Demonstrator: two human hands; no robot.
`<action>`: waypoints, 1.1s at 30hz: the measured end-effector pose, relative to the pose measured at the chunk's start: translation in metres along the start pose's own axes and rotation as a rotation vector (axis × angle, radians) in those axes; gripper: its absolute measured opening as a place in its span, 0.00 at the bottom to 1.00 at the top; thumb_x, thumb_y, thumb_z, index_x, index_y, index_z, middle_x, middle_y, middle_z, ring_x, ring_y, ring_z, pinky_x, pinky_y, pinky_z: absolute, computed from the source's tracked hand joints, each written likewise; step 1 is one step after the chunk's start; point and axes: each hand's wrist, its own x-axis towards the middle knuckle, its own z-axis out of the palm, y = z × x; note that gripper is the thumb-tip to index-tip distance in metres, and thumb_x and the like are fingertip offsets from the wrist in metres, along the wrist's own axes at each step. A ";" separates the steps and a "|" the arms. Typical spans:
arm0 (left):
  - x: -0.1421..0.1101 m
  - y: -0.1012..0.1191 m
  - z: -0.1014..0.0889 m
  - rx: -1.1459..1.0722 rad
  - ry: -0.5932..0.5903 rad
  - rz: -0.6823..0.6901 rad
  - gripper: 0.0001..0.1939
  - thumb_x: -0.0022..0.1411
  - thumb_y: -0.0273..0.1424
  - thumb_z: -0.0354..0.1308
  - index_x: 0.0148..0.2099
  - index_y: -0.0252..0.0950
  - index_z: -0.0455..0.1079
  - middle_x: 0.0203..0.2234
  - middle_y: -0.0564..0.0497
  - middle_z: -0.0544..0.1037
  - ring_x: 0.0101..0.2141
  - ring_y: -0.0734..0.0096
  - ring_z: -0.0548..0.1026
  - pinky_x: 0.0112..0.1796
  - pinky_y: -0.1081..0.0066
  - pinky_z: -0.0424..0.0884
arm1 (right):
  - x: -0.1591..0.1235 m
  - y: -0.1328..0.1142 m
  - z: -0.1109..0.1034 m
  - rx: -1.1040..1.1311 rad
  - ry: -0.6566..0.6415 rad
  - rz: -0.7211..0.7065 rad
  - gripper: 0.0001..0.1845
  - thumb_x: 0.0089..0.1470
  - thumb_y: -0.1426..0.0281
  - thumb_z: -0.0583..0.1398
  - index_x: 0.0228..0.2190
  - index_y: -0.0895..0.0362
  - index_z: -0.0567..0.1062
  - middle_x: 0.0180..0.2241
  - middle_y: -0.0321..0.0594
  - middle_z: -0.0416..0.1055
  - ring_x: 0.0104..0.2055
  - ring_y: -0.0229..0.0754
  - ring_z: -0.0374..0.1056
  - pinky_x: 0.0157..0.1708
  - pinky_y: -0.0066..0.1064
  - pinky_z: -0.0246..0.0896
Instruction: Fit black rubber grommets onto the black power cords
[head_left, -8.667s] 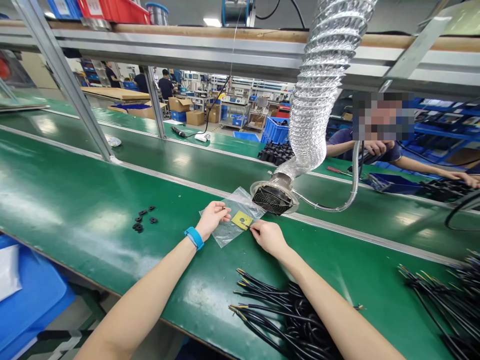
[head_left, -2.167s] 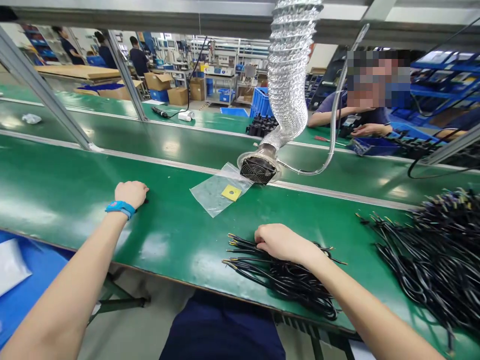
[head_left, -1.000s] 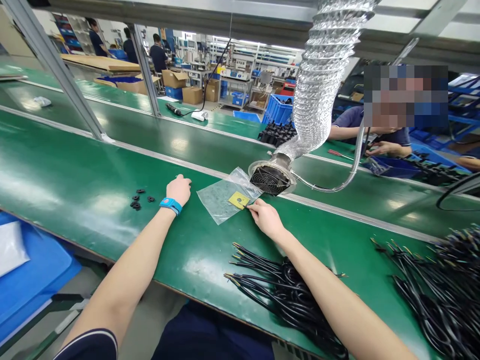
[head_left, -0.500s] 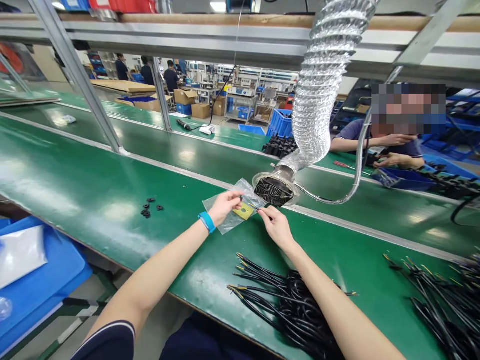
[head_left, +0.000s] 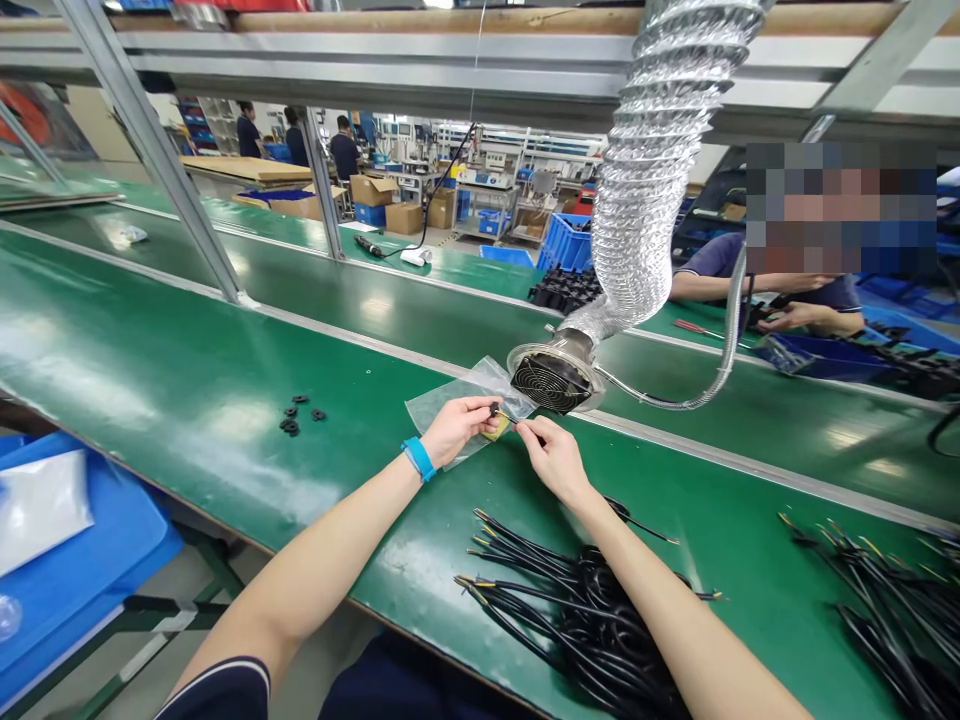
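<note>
My left hand (head_left: pixel 452 430), with a blue wristband, pinches a small black rubber grommet (head_left: pixel 494 408). My right hand (head_left: pixel 555 458) is closed on a black cable (head_left: pixel 514 421), whose stripped wire end points left at the grommet. Whether the wires have entered its hole is too small to tell. Both hands are over a clear plastic bag (head_left: pixel 433 404) with a yellow sponge pad (head_left: pixel 496 432) on it, partly hidden by my left fingers. Several similar grommets (head_left: pixel 290 427) lie on the green bench to the left. A bundle of black cables (head_left: pixel 562 610) lies below my right forearm.
A fume extractor fan (head_left: pixel 551 382) on a foil duct (head_left: pixel 637 200) hangs just behind my hands. More cables (head_left: pixel 885 620) lie at the right. A blue bin (head_left: pixel 90 520) stands at left below the bench edge. A co-worker (head_left: pixel 802 290) sits across the bench.
My left hand went to the loose grommets, then came back right with one. My right hand took a cable from the bundle to the sponge pad. Grommet and wire end are now brought together.
</note>
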 end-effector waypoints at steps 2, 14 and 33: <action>0.000 0.000 0.000 0.013 -0.002 0.005 0.16 0.50 0.28 0.69 0.43 0.29 0.78 0.31 0.45 0.79 0.30 0.72 0.75 0.39 0.67 0.70 | 0.000 0.000 0.000 -0.015 -0.002 0.003 0.23 0.62 0.58 0.50 0.30 0.56 0.80 0.26 0.40 0.69 0.28 0.40 0.66 0.29 0.29 0.57; -0.002 -0.003 -0.001 0.410 -0.017 0.141 0.17 0.52 0.30 0.66 0.45 0.31 0.77 0.39 0.43 0.81 0.39 0.65 0.76 0.43 0.66 0.71 | -0.004 -0.003 -0.001 -0.225 0.058 -0.154 0.18 0.63 0.64 0.51 0.41 0.55 0.80 0.31 0.43 0.74 0.29 0.40 0.69 0.31 0.29 0.60; -0.019 -0.008 0.013 0.963 -0.055 0.535 0.24 0.60 0.24 0.55 0.59 0.40 0.69 0.39 0.48 0.79 0.42 0.64 0.75 0.49 0.64 0.70 | -0.004 -0.011 0.004 0.094 -0.128 0.024 0.21 0.62 0.63 0.49 0.20 0.55 0.67 0.19 0.36 0.67 0.23 0.38 0.63 0.28 0.29 0.58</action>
